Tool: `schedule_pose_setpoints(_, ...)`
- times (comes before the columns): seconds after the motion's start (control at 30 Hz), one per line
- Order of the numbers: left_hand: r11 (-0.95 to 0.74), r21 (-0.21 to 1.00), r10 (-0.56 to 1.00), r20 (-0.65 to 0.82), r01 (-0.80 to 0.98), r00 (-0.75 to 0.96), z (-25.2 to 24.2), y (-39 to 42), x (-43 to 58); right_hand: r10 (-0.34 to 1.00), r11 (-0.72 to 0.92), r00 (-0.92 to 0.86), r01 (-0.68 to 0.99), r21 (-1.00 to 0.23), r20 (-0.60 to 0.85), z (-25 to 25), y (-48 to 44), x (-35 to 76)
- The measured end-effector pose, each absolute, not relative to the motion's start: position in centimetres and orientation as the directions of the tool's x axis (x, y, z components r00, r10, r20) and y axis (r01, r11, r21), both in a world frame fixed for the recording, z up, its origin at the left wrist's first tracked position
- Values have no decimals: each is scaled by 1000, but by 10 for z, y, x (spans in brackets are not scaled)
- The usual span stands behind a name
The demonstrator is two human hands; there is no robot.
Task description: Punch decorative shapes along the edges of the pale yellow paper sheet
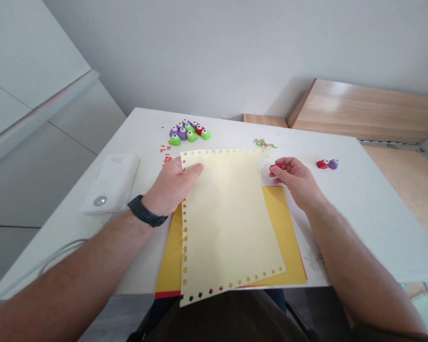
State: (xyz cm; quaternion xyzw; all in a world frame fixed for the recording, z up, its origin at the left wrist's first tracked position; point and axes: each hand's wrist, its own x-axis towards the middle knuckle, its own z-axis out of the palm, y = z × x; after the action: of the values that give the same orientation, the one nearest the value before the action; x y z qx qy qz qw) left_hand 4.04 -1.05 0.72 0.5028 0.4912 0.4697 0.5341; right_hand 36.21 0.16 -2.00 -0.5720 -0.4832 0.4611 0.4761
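Observation:
A pale yellow sheet with small star holes punched along its edges lies on a stack of orange-yellow and red paper. My left hand, with a dark watch on the wrist, pinches the sheet's top left corner. My right hand is closed on a small red paper punch at the sheet's top right corner.
A cluster of purple, green and red punches sits at the back of the white table. Two more punches, red and purple, lie to the right. Paper confetti and red bits are scattered. A white device lies left.

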Motion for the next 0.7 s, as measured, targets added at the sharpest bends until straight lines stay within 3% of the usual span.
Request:
schedule_pose_setpoints(0.47, 19, 1000, 998, -19, 2, 61, 10, -11, 42, 981, -180, -66, 21, -983, -181, -14, -8, 358)
schedule_pose_setpoints(0.7, 3, 1000, 999, -4, 11, 38, 10, -12, 43, 981, -171, -88, -1, -985, -170, -9, -10, 358)
